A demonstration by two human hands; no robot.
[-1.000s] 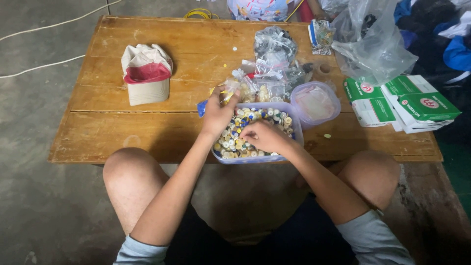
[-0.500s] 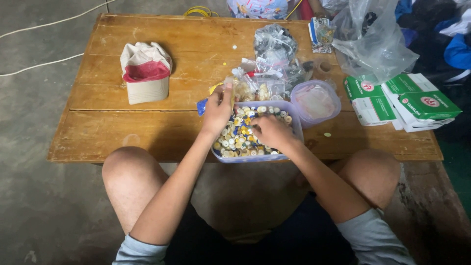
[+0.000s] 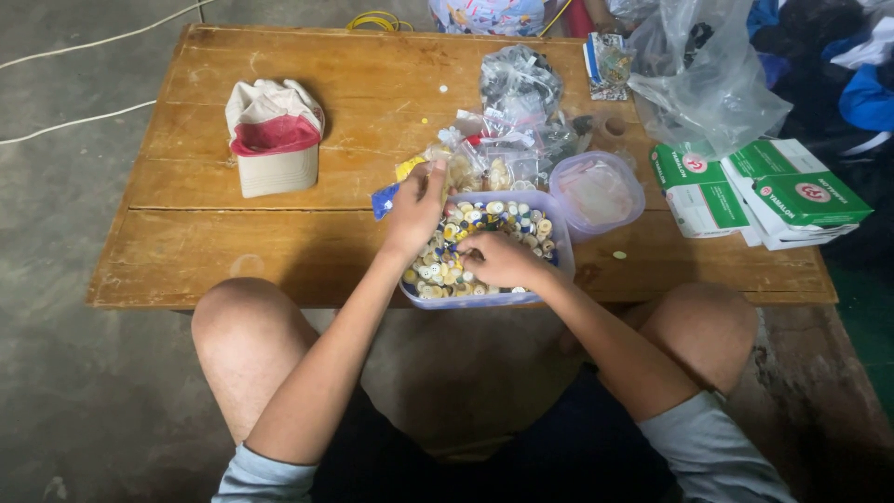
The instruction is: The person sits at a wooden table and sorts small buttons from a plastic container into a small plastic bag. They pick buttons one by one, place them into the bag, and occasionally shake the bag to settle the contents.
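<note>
A clear plastic tub (image 3: 562,253) filled with several mixed buttons (image 3: 445,268) sits at the near edge of the wooden table (image 3: 233,247). My left hand (image 3: 415,210) rests on the tub's far left rim and grips a small blue-and-yellow packet (image 3: 385,200). My right hand (image 3: 500,260) is inside the tub, its fingers curled down and pinched among the buttons. My bare knees sit below the table edge on either side.
A round clear container (image 3: 597,192) stands right of the tub, with a pile of small plastic bags (image 3: 518,104) behind it. A white-and-red cap (image 3: 274,140) lies at left. Green-and-white boxes (image 3: 773,194) and a large clear bag (image 3: 710,79) are at right.
My right hand has shifted a little back and forth among the buttons in the tub. The left hand has stayed at the tub's rim.
</note>
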